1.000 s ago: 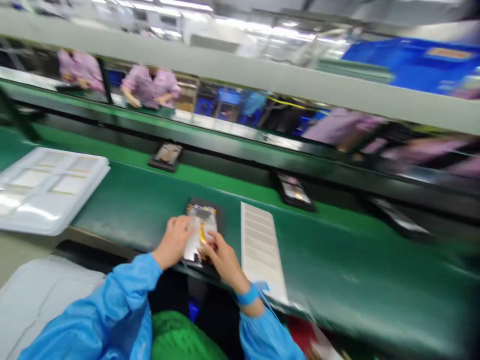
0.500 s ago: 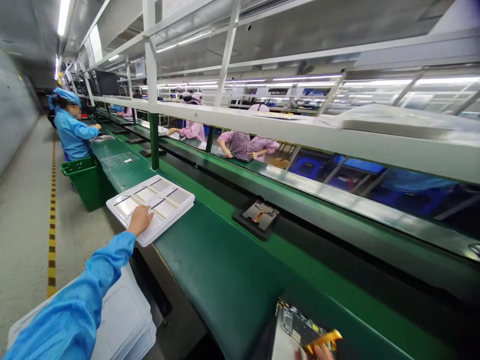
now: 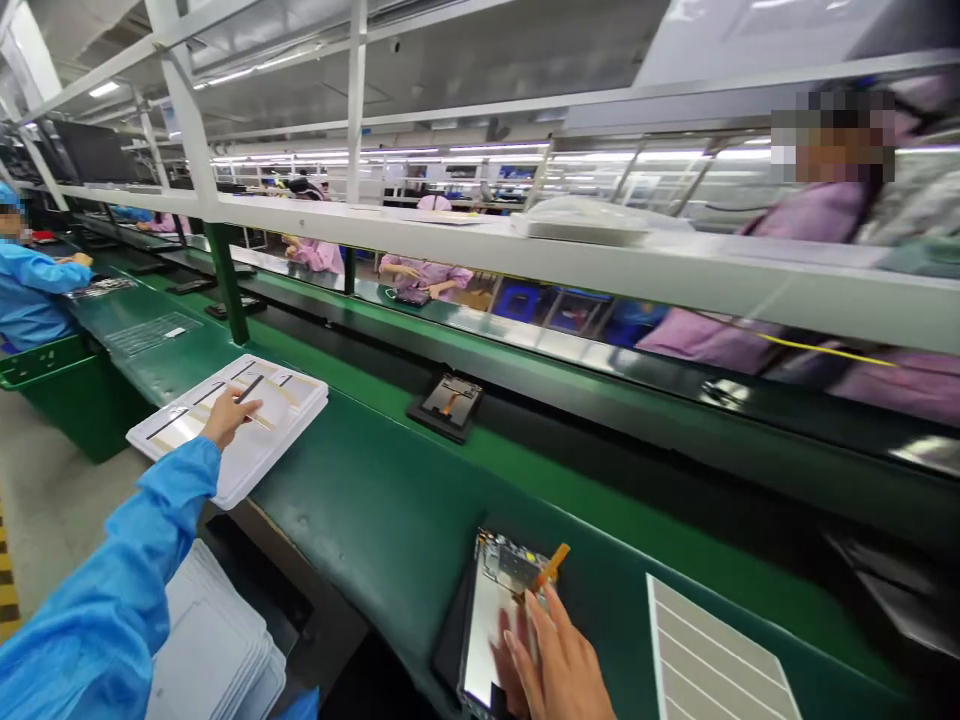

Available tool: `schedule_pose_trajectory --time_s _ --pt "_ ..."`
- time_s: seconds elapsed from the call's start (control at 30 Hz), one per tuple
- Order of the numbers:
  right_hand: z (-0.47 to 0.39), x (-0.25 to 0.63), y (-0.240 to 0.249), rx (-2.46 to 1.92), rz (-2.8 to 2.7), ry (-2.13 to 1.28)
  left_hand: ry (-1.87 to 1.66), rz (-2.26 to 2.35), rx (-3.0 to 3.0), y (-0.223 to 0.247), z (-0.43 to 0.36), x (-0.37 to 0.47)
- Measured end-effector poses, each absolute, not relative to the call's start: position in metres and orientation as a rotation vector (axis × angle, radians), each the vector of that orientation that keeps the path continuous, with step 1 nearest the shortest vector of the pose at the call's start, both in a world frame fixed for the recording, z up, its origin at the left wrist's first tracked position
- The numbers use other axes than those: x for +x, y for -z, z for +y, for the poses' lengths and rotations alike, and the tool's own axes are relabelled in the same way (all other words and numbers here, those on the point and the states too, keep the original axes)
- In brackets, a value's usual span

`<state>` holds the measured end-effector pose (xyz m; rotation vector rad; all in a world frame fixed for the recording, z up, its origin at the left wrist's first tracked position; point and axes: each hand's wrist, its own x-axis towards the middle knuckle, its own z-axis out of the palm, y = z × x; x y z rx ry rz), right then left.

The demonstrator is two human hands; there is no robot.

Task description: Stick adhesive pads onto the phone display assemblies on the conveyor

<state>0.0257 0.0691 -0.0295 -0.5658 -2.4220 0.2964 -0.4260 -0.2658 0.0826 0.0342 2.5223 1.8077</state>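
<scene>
At the left, my left hand [image 3: 227, 418] reaches over a white plastic tray [image 3: 255, 470] of flat pale rectangular pieces with dark and tan strips. Its fingers pinch one flat piece with a dark strip [image 3: 250, 388], which sits at a different angle from its neighbours. Low in the middle lies an opened tablet [image 3: 484, 640] with bare circuit board and shiny silver panel, on a dark pad. My right hand [image 3: 562, 650] is over it, fingers stretched and slightly apart, fingertips by the orange ribbon cable [image 3: 553, 566]. Whether they touch it I cannot tell.
Another opened tablet [image 3: 452, 400] lies on a dark holder beside the belt. A sheet with pale stripes [image 3: 720, 650] is at the lower right. Stacked white trays [image 3: 217, 640] are below the bench, a green bin [image 3: 90, 410] at left. Co-workers in blue and pink sit along the line.
The view has swung right. My left fingers have risen slightly with a strip-edged piece at their tips. My right hand has come into fuller view, its fingers straighter and off the ribbon cable's end.
</scene>
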Motion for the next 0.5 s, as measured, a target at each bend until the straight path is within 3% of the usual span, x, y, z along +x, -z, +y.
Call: schedule_pose_trajectory --time_s 0.2,0.3,0.5 --pt "0.011 0.052 -0.031 -0.165 -2.265 -0.374 -2.005 1.888 0.176 -0.073 -0.217 -0.276" --pt "-0.008 0.069 -0.049 -0.069 -2.284 -0.414 -1.841 1.571 0.07 -0.052 -0.181 -0.183" --pt "-0.013 0.13 -0.041 0.036 -2.442 -0.334 -1.539 1.398 0.065 -0.026 -0.141 -0.061"
